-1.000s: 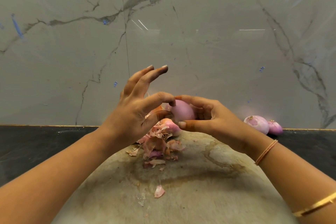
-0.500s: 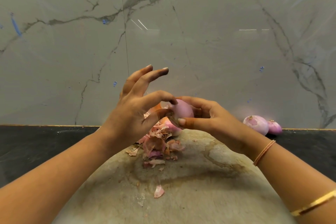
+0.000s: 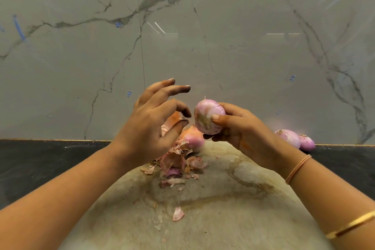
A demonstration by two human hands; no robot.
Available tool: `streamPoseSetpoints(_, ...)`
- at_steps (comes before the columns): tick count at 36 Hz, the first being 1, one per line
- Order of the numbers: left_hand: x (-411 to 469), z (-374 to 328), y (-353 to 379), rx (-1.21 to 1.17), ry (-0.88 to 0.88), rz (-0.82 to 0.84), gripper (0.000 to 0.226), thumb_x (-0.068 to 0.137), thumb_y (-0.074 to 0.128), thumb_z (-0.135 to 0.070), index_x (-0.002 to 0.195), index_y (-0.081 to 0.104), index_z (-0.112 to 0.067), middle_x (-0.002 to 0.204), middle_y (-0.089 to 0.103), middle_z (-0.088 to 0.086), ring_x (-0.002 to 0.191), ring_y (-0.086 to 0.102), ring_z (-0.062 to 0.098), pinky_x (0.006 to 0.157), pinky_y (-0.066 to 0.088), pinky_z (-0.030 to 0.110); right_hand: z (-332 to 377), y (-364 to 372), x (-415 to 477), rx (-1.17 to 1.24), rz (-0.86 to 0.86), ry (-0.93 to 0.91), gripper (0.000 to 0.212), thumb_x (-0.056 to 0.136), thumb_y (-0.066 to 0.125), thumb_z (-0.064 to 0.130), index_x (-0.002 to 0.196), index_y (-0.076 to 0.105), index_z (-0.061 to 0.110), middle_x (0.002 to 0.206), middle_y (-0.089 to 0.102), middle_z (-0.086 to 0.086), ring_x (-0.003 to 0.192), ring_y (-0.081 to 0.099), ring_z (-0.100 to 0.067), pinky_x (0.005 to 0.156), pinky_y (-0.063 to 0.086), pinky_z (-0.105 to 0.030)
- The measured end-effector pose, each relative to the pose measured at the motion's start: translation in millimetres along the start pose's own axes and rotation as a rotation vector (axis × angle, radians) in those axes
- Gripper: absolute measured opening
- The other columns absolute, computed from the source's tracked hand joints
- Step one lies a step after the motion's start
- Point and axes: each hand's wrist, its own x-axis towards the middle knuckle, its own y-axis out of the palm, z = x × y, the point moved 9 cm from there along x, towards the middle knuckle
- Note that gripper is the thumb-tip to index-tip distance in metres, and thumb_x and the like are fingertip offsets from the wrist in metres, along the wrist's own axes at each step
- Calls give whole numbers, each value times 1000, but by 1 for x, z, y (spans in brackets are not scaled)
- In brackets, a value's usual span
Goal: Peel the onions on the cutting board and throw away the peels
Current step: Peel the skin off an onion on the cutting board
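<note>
**Worktop and wall condition, onion-peeling station**

Surface: a round cutting board [image 3: 223, 219], pale beige, worn and heavily stained, with a dark ring-shaped mark across its middle and right side. It lies on a black worktop [image 3: 40, 164], which shows on both sides of the board. A thin gold-coloured strip runs where the worktop meets the wall.

Wall: grey marble-look panels [image 3: 223, 46] with dark veins, a vertical joint left of centre and small blue marks scattered over the face. Light reflections show on the glossy finish.

Hands: the right hand [image 3: 243, 128] holds a peeled onion [image 3: 207, 116] raised above the far edge of the board, its fingers [image 3: 219, 116] curled round it with the thumb pressed on the near face. The left hand [image 3: 150, 126] is just beside the onion, apart from it, fingers [image 3: 168, 91] spread and loosely curved, with nothing seen in them.

Items on board: a pile of peels [image 3: 174, 160] at the far side, an unpeeled onion [image 3: 192, 140] touching the back of the pile, and one stray peel [image 3: 178, 213] near the middle.

Items off board: two pink onions [image 3: 288, 138] side by side on the worktop at the right, against the wall.

Wrist: a thread band [image 3: 297, 168] and a gold bangle [image 3: 353, 225] on the right arm.
</note>
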Motion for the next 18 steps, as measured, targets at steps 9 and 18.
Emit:
streamPoseSetpoints(9, -1, -7, 7, 103, 39, 57, 26, 89, 48, -35, 114, 51, -40, 148, 36, 4, 142, 18, 25, 108, 21, 42, 1, 19, -5, -68, 123, 20, 47, 80, 59, 32, 125, 58, 17, 101, 70, -1, 82, 66, -11, 67, 48, -17)
streamPoseSetpoints(18, -1, -9, 7, 196, 105, 26, 17, 89, 49, -33, 106, 51, -36, 148, 33, 7, 141, 19, 29, 112, 14, 31, 5, 18, -6, -115, 100, 15, 53, 80, 58, 34, 129, 57, 14, 109, 67, -9, 86, 64, -15, 68, 48, -19)
